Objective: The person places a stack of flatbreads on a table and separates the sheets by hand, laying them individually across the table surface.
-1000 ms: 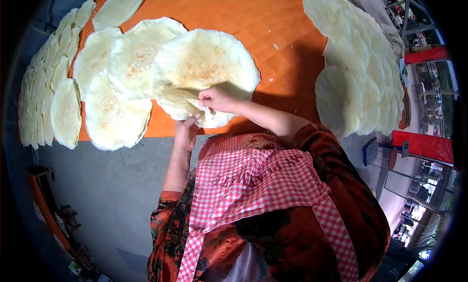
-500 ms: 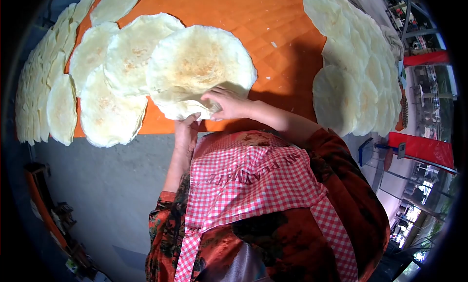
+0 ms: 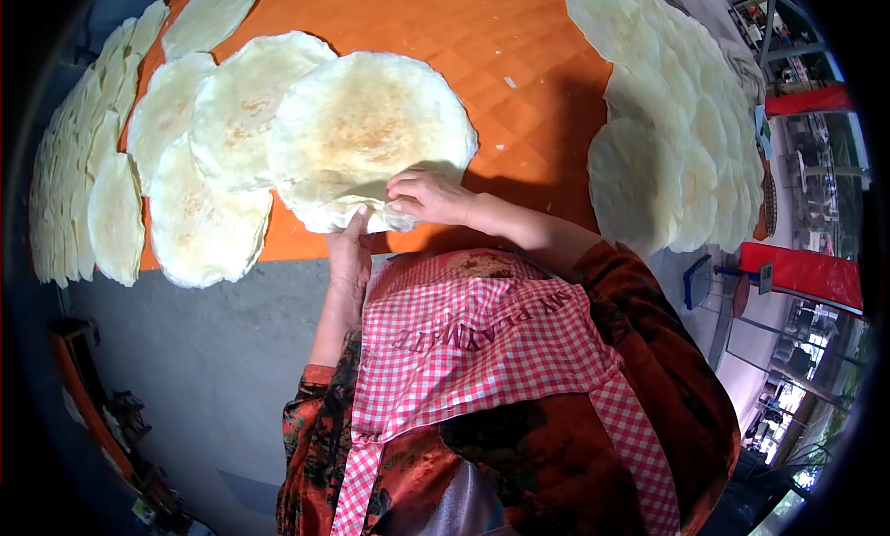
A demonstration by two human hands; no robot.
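A large, thin round flatbread [image 3: 371, 119], browned in its middle, lies before me near the front edge of the orange cloth [image 3: 542, 128]. Its near edge is lifted and creased between my hands. My left hand [image 3: 350, 244] grips that edge, thumb on top and the other fingers hidden underneath. To its right, my right hand [image 3: 428, 197] has its fingers curled and pressed together on the same near edge. The fold partly hides what the fingertips pinch. Another flatbread [image 3: 255, 105] lies partly under the left side of this one.
Overlapping flatbreads [image 3: 83, 156] cover the far left of the cloth, with a single flatbread [image 3: 206, 225] at the front left. More overlapping flatbreads [image 3: 686, 146] spread along the right side. Grey floor [image 3: 213, 350] shows below the table edge.
My right hand's fingers have drawn closer together on the bread's edge. The left thumb now lies straighter on top of the fold. The whole view has shifted slightly.
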